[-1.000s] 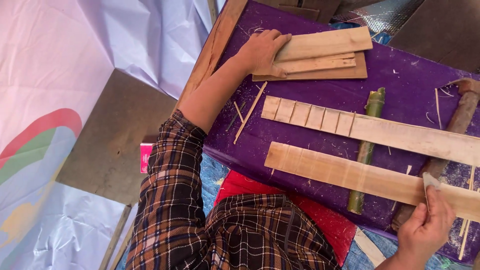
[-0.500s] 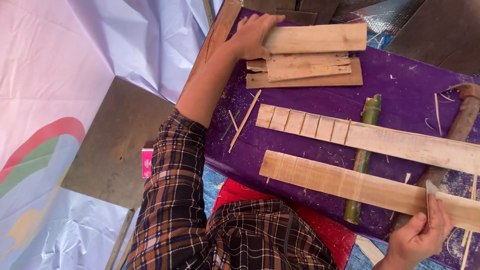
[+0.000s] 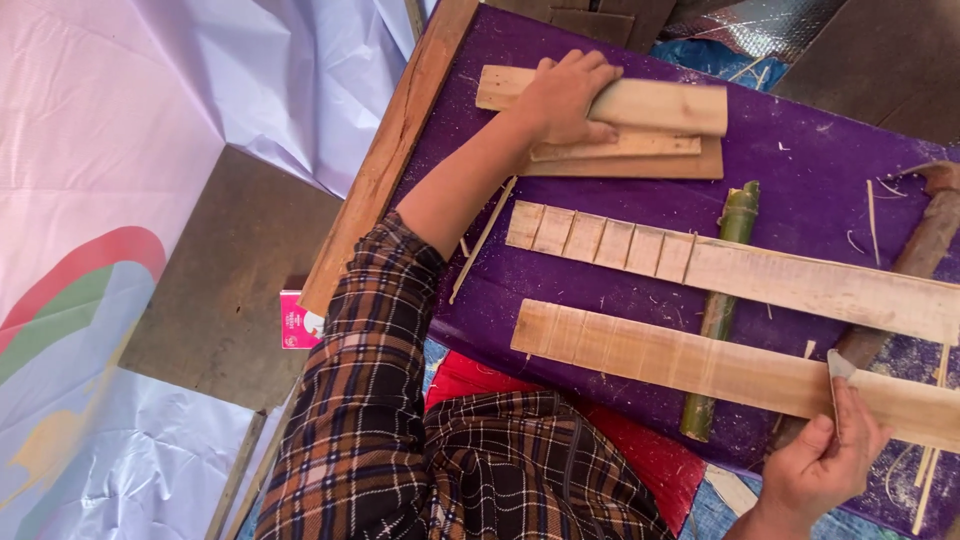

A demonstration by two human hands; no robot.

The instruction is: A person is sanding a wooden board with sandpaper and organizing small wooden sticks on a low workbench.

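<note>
- Fingers of left hand [image 3: 565, 95] clamp the top bamboo slat [image 3: 640, 103]; the stack could slide.
- Right hand [image 3: 825, 465] pinches a blade [image 3: 838, 368]; a slip might cut.

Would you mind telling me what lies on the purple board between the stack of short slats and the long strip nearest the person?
In the head view, another long bamboo strip, scored crosswise at its left end, lies between the stack of short slats and the near strip.
</note>
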